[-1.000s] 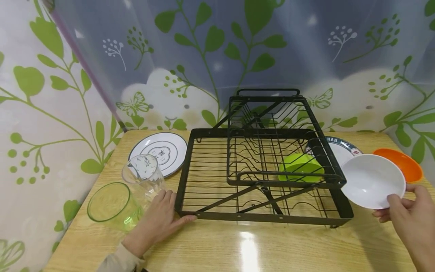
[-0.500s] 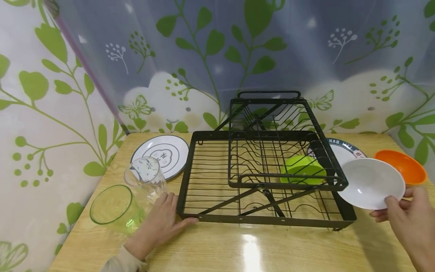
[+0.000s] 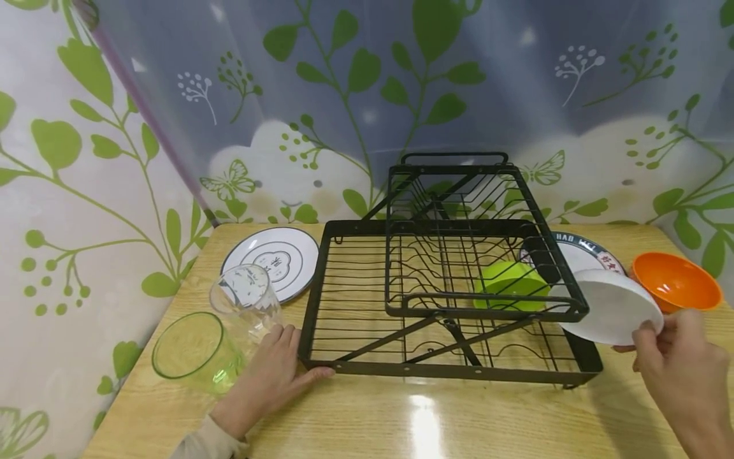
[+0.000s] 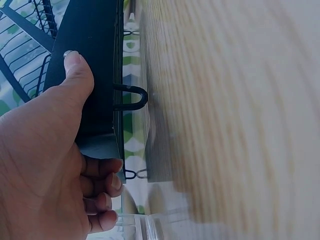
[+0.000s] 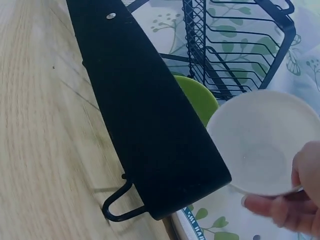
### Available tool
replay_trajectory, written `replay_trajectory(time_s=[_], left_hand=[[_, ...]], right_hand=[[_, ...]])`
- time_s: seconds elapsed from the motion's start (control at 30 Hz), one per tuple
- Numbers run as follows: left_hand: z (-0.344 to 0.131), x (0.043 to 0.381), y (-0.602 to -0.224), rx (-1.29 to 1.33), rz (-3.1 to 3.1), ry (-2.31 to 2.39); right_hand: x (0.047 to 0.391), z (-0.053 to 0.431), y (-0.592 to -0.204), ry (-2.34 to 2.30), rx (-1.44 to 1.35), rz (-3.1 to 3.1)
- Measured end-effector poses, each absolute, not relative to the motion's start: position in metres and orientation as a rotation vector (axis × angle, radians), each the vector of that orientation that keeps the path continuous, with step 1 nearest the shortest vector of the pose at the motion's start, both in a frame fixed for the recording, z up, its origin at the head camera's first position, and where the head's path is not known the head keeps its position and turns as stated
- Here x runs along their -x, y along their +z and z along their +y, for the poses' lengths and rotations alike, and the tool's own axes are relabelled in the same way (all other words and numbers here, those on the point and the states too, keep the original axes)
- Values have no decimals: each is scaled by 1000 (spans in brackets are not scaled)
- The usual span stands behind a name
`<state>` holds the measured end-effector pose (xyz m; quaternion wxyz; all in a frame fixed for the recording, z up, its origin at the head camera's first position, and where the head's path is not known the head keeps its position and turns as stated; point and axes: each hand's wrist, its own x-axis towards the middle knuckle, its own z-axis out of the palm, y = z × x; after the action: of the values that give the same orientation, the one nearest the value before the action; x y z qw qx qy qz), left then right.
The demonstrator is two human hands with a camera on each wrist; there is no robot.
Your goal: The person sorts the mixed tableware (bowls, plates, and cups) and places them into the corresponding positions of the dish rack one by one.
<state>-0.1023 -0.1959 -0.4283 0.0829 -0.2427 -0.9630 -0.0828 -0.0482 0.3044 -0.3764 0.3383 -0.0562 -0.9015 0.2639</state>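
Note:
My right hand (image 3: 679, 366) pinches a white bowl (image 3: 610, 306) by its near right rim, thumb inside. The bowl is tilted at the right end of a black two-tier dish rack (image 3: 453, 370), overlapping its edge in the head view. In the right wrist view the bowl (image 5: 265, 145) shows its inside, beyond the rack's corner. At the rack's front left corner, my left hand (image 3: 269, 370) grips the frame. Its thumb lies along the front wall and its fingers bend round the side, as the left wrist view shows. A lime green bowl (image 3: 507, 280) sits in the lower tier.
An orange bowl (image 3: 676, 280) and a plate with a dark patterned rim (image 3: 579, 255) lie right of the rack. To its left are a white plate (image 3: 272, 255), a clear glass (image 3: 246, 290) and a green glass (image 3: 195, 350). A leaf-patterned wall backs the wooden table (image 3: 367, 421).
My right hand has brought the white bowl left toward the rack and tilted it further, so more of the orange bowl shows. The left hand keeps its place on the rack.

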Motion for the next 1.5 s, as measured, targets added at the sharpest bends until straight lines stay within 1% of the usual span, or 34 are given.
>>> replay_trajectory(time_s=[0.17, 0.23, 0.43, 0.57, 0.83, 1.1, 1.5], left_hand=[[-200, 100, -426, 706, -2869, -236], [-201, 99, -426, 697, -2873, -232], [-199, 99, -427, 693, -2890, -234], [-198, 100, -428, 691, -2887, -271], [-197, 104, -427, 714, -2879, -266], [-195, 102, -428, 708, -2891, -276], [-196, 102, -429, 714, -2874, -272]], right_hand=[[54, 302, -383, 366, -208, -2230], [56, 299, -386, 264, -303, -2187], [66, 292, -389, 99, -465, -2077], [70, 286, -387, 79, -535, -2065], [83, 285, -387, 11, -706, -2169], [89, 281, -389, -74, -799, -2126], [91, 281, -394, -34, -753, -2208]])
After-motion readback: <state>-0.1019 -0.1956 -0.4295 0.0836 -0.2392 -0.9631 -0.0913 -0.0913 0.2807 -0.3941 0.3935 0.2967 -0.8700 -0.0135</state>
